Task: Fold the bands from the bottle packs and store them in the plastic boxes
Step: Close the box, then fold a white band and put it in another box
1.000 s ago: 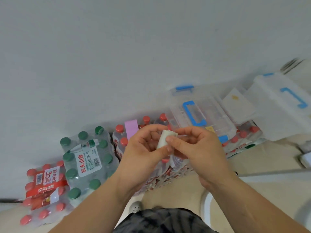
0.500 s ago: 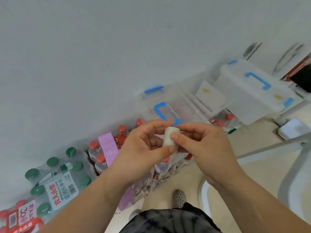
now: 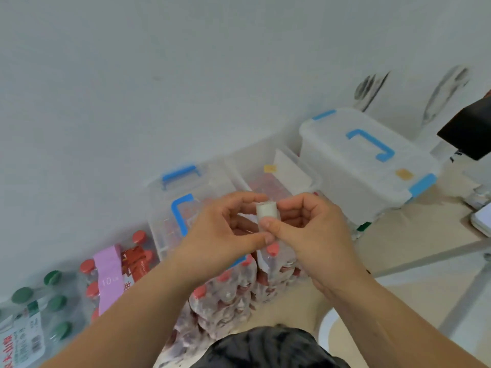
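A small white folded band point(image 3: 266, 210) sits between both hands at the middle of the view. My left hand point(image 3: 225, 232) curls round it from the left with the thumb under it. My right hand point(image 3: 310, 235) pinches it from the right, thumb on its lower edge. Behind the hands stands a clear plastic box point(image 3: 170, 208) with blue handles, and an open clear box point(image 3: 287, 176) lies to its right. A pink band point(image 3: 109, 277) is still wrapped over a pack of red-capped bottles point(image 3: 90, 266) at the lower left.
A larger closed white box with blue handle and clips point(image 3: 364, 160) stands at the right by the wall. Packs of red-capped bottles point(image 3: 233, 293) lie under the hands, a green-capped pack point(image 3: 39, 309) at far left. A black object point(image 3: 470, 128) juts in at the right edge.
The view has swung to the right, so packs slid left and the white box came nearer the centre. Both hands keep working the white band, which looks more tightly folded.
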### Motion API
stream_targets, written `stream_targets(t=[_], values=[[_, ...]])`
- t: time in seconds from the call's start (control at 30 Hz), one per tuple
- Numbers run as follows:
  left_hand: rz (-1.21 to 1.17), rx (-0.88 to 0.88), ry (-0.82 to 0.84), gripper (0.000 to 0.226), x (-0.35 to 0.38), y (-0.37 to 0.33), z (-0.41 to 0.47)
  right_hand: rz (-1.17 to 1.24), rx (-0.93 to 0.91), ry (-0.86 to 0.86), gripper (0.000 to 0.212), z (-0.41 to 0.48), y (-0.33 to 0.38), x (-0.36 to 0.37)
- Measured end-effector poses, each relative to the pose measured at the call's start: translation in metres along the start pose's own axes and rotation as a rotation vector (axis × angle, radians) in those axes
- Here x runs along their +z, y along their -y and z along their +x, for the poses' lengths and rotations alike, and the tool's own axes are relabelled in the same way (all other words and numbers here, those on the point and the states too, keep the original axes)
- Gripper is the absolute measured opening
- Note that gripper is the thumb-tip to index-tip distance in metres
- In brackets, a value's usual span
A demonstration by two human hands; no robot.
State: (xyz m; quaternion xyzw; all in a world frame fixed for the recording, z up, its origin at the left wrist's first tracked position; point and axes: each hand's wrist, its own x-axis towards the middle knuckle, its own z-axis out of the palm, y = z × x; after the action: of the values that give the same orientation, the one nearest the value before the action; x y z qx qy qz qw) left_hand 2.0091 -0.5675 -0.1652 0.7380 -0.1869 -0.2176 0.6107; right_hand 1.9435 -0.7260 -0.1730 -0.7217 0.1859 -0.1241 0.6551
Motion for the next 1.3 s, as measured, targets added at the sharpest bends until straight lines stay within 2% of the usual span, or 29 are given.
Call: stream_targets(t=[0.1, 0.23, 0.37, 0.47, 0.77, 0.93, 1.1, 1.3], values=[[0.160, -0.024, -0.069, 0.045, 0.023, 0.003, 0.022, -0.064, -0.025, -0.052, 0.024, 0.020, -0.017, -0.038], [0.594, -0.021, -0.183, 0.029, 0.038, 0.009, 0.046, -0.108, -0.012, -0.118, 0.025, 0.043, -0.043, -0.073], [0.940, 0.057, -0.144, 0.030, 0.045, 0.014, 0.069, -0.119, 0.009, -0.061, 0.023, 0.055, -0.069, -0.078], [1.086, 0.032, -0.093, 0.035, 0.047, 0.023, 0.081, -0.105, 0.014, -0.037, 0.024, 0.059, -0.084, -0.070], [1.215, 0.087, -0.073, 0.033, 0.050, 0.035, 0.095, -0.079, 0.016, 0.033, 0.028, 0.076, -0.101, -0.057], [1.173, 0.137, -0.087, 0.020, 0.042, 0.039, 0.096, -0.083, 0.024, 0.074, 0.029, 0.076, -0.101, -0.051], [1.162, 0.198, -0.094, 0.018, 0.043, 0.043, 0.096, -0.073, 0.013, 0.071, 0.046, 0.078, -0.104, -0.049], [1.107, 0.191, -0.074, 0.018, 0.040, 0.042, 0.097, -0.082, -0.021, 0.062, 0.048, 0.076, -0.106, -0.051]])
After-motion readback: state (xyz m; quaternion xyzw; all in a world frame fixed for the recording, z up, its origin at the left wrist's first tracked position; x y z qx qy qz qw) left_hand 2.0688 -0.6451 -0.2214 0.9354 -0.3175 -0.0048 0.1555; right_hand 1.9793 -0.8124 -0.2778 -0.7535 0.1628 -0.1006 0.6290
